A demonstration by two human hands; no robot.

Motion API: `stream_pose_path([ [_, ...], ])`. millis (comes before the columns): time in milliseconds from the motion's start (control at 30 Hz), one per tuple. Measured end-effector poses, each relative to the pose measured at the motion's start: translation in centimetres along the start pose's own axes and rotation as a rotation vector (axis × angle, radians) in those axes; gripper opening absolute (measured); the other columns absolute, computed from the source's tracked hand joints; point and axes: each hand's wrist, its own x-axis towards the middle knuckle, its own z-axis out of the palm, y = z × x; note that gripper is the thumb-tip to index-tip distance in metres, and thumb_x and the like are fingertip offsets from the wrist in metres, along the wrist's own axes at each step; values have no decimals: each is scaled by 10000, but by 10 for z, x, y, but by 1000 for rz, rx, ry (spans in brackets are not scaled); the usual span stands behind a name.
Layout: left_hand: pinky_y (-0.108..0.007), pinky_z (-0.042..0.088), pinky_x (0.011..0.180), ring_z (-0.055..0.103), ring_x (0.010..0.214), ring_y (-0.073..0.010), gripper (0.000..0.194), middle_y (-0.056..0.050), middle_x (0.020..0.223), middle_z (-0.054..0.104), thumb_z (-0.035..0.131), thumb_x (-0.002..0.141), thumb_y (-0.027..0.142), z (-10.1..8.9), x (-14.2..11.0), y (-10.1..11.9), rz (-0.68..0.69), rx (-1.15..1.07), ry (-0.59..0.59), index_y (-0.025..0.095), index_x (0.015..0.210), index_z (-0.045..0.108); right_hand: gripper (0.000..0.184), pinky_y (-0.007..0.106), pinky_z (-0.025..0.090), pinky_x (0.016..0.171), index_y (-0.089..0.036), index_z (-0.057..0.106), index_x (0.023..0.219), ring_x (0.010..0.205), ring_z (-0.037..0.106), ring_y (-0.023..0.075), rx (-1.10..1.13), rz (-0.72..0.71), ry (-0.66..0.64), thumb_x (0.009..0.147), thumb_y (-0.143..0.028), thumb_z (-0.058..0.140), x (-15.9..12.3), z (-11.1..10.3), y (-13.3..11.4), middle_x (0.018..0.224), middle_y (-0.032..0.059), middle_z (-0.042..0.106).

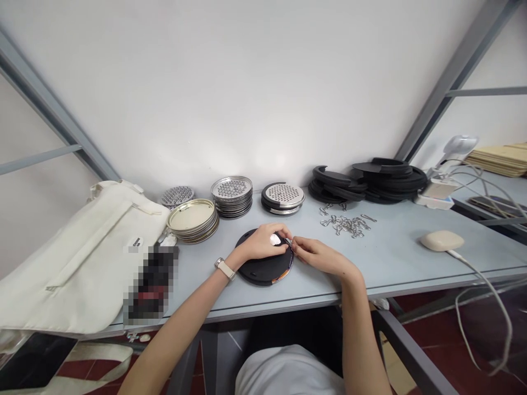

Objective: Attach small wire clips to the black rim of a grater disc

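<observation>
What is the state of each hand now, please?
Left hand: curved over the black disc; whether it grips cannot be told.
Right hand: fingertips closed together at the disc's rim; anything pinched is hidden.

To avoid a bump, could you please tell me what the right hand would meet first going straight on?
Probably the edge of the black disc, which the right hand touches or nearly touches, with the left hand close by; depth is unclear there.

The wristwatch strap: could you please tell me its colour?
The strap is pale beige, clearest in the head view.
</observation>
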Motion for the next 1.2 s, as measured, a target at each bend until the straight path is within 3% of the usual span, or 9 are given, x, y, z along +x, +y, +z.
stream_pose_path([
  [433,-248,463,808,601,858,-137,186,-12,902,658,574,728,115,1,0,1,-15,-15,-10,163,903,615,314,241,361,582,-202,399,670,613,403,119,-43,27,63,898,-413,350,-2,-3,-1,625,-39,422],
  [767,-267,450,823,576,859,-146,166,-9,904,623,608,710,148,1,0,-2,13,66,44,174,873,593,253,277,373,668,-210,495,770,706,500,163,-75,-32,80,908,-342,328,6,5,-4,740,1,569],
  [1200,-236,448,799,581,851,-131,159,2,882,633,602,720,141,0,0,-1,-2,32,25,166,877,601,334,253,364,633,-196,505,756,678,466,144,-41,-17,70,926,-410,312,5,4,-4,702,-13,527],
])
